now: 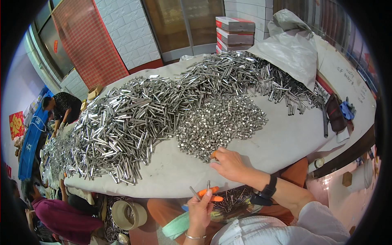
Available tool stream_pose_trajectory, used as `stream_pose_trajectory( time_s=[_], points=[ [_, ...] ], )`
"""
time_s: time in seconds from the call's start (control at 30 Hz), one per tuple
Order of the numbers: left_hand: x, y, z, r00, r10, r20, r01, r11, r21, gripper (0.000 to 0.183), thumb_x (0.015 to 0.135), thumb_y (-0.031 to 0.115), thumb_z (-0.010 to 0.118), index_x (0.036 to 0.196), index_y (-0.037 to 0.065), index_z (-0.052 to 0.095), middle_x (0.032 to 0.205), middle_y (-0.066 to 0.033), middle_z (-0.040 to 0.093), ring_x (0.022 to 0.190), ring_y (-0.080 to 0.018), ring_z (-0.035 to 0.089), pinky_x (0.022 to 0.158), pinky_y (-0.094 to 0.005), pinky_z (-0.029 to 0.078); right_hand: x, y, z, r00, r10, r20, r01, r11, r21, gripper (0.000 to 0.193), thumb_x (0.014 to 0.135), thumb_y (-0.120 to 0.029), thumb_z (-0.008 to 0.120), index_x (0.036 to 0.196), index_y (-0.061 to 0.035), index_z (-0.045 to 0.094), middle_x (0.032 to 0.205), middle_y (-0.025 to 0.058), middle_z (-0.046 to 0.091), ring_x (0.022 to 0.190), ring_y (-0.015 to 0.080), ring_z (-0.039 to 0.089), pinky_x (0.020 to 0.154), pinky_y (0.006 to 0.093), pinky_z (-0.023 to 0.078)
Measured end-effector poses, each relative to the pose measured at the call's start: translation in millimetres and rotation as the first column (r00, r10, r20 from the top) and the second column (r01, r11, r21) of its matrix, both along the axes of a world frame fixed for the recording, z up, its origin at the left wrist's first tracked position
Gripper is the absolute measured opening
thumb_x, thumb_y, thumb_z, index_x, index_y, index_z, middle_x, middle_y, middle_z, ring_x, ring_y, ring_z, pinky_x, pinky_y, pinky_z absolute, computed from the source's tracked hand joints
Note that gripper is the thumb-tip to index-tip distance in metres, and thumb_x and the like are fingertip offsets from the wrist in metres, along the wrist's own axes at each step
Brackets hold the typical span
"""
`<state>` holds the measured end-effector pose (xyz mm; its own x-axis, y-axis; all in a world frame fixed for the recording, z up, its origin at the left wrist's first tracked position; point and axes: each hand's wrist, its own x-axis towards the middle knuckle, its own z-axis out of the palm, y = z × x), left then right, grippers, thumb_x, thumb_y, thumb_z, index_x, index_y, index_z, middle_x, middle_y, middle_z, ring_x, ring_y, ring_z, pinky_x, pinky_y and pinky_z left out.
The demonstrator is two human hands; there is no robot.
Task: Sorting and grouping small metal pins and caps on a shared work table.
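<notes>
My left hand (pixel 199 210) is low in the middle, above my lap, closed on slim metal tubes (pixel 194 193). At least two tube ends stick up past its fingers, and orange finger covers (pixel 209 190) show on that hand. Farther up, my right hand (pixel 230 164) is at the near edge of a heap of small, short metal pieces (pixel 218 124). Its thumb and an orange-covered fingertip are apart, with nothing visible between them. A large heap of longer metal tubes (pixel 122 122) lies left of and behind the small pieces.
A pale sheet covers the table (pixel 163 179). White plastic sheeting (pixel 290 49) lies over the heap's far right end. Red-and-white boxes (pixel 234 32) are stacked behind. A beige bucket (pixel 130 215) stands lower left. Several people sit or bend along the left, one in a maroon top (pixel 65 216).
</notes>
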<state>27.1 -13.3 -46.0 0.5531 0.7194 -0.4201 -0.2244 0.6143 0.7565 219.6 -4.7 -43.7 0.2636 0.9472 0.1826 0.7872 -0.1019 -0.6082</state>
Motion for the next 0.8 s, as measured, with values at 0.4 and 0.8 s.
stream_pose_trajectory(
  time_s=[0.4,0.8],
  points=[
    [-3,8,-3,0.997,0.076,-0.033,-0.076,0.997,-0.009,0.02,0.091,0.014,0.059,0.098,-0.004,0.065,0.078,-0.0138,0.069,0.042,-0.0031,0.04,0.035,-0.0157,0.024,-6,21,-13,0.99,0.013,0.142,0.003,0.993,-0.117,0.016,0.078,-0.018,0.063,0.084,-0.0035,0.058,0.088,0.0138,0.057,0.08,0.0337,0.06,0.069,0.0456,0.045],
    [-2,9,-7,0.993,0.104,-0.059,-0.105,0.994,-0.014,0.023,0.091,0.015,0.059,0.098,-0.006,0.064,0.085,-0.0148,0.069,0.049,-0.0062,0.052,0.035,-0.0155,0.027,-4,23,-11,0.971,0.067,0.23,-0.05,0.996,-0.078,0.012,0.079,-0.015,0.063,0.083,-0.0036,0.06,0.088,0.0127,0.054,0.075,0.0333,0.06,0.064,0.0445,0.046]
  ],
)
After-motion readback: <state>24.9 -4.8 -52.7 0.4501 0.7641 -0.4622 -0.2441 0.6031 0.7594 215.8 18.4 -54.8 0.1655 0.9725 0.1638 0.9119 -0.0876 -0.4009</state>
